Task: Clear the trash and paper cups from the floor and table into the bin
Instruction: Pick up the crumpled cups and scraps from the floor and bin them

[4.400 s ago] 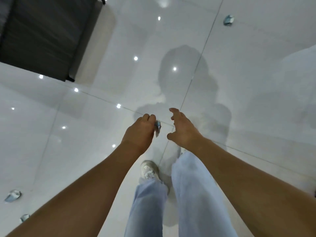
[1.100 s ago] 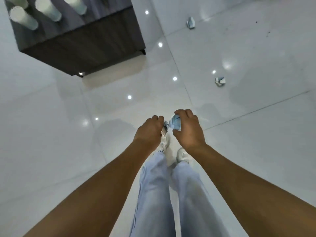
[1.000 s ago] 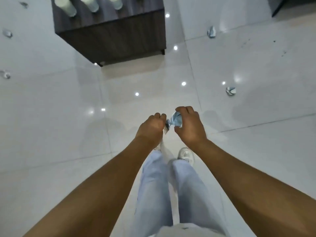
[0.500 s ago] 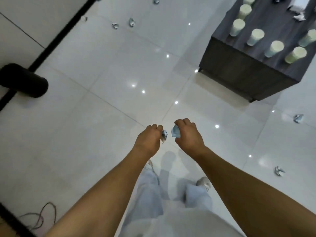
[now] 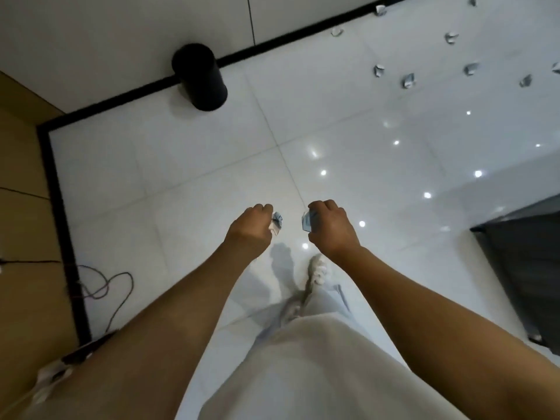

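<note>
1. Gripping a crumpled wrapper [image 5: 276,223], left hand [image 5: 250,230] is curled.
2. Right hand [image 5: 328,227] pinches another wrapper [image 5: 306,222].
3. Black bin [image 5: 200,77] stands far left; scattered trash [image 5: 407,80] lies far right on the floor [image 5: 181,165].

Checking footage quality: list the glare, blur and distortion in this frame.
Head view: ceiling-light glare spots dot the glossy floor tiles; wide-angle distortion tilts the black bin and bows the baseboard; slight motion blur softens the left hand, right hand and their crumpled wrappers.
</note>
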Available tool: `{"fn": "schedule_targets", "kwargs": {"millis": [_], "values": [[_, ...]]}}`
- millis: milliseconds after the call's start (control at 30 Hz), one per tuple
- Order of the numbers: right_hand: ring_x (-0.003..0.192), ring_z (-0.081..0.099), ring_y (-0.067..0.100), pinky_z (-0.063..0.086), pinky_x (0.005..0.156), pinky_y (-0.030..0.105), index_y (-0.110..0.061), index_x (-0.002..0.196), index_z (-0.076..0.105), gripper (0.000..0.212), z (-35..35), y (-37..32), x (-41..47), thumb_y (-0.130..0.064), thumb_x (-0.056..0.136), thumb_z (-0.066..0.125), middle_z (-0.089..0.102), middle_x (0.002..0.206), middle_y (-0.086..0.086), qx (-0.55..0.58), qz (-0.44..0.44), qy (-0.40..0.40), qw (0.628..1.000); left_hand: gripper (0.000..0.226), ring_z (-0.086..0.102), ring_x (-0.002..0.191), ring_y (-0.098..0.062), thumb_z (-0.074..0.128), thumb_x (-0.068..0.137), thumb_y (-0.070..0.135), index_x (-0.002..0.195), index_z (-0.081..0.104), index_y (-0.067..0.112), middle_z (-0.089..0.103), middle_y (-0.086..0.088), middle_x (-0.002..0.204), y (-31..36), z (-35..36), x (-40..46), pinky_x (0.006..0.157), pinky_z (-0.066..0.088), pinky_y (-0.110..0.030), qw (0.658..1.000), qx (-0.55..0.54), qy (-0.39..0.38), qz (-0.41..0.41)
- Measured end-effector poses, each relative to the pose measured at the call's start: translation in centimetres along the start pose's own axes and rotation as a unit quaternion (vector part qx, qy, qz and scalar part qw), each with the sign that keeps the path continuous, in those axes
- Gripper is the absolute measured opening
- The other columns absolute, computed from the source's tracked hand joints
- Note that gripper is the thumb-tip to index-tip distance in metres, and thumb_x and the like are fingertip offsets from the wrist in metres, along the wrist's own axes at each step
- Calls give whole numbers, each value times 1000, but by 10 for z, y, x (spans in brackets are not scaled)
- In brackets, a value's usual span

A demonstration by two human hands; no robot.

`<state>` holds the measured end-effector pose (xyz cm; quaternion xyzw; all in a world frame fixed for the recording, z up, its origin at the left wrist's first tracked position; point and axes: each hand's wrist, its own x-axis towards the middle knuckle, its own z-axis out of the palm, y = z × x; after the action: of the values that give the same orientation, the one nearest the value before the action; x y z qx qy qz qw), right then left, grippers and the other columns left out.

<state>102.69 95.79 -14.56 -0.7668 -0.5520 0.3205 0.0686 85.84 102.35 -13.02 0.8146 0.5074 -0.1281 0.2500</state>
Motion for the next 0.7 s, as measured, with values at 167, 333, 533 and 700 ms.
{"fn": "schedule_targets", "kwargs": {"millis": [167, 333, 533, 700], "values": [[110, 49, 32, 50, 86, 37, -11, 132, 48, 52, -20, -52, 99, -3, 81, 61, 50, 126, 11, -28, -46, -23, 998, 19, 53, 96, -32, 49, 84, 5, 103, 51, 5, 56, -13, 102, -58, -45, 54, 71, 41, -36, 997, -32, 54, -40], [113, 48, 32, 50, 88, 37, -12, 133, 47, 55, -42, -107, 209, -4, 81, 63, 49, 129, 10, -32, -84, -36, 995, 11, 55, 94, -30, 50, 85, 7, 95, 48, 9, 56, -11, 100, -113, -107, 127, 69, 40, -34, 989, -75, 69, -107], [112, 49, 33, 48, 87, 35, -12, 132, 48, 53, -65, -180, 313, -5, 82, 63, 50, 126, 11, -48, -101, -52, 992, 17, 56, 93, -28, 55, 89, 12, 104, 51, 6, 57, -12, 104, -175, -181, 188, 71, 43, -33, 985, -87, 80, -127], [110, 51, 33, 49, 87, 35, -11, 131, 49, 55, -67, -243, 397, -6, 80, 66, 51, 125, 12, -51, -115, -58, 990, 20, 57, 94, -31, 58, 89, 16, 103, 50, 5, 57, -14, 103, -241, -231, 249, 73, 44, -34, 983, -84, 69, -145]]}}
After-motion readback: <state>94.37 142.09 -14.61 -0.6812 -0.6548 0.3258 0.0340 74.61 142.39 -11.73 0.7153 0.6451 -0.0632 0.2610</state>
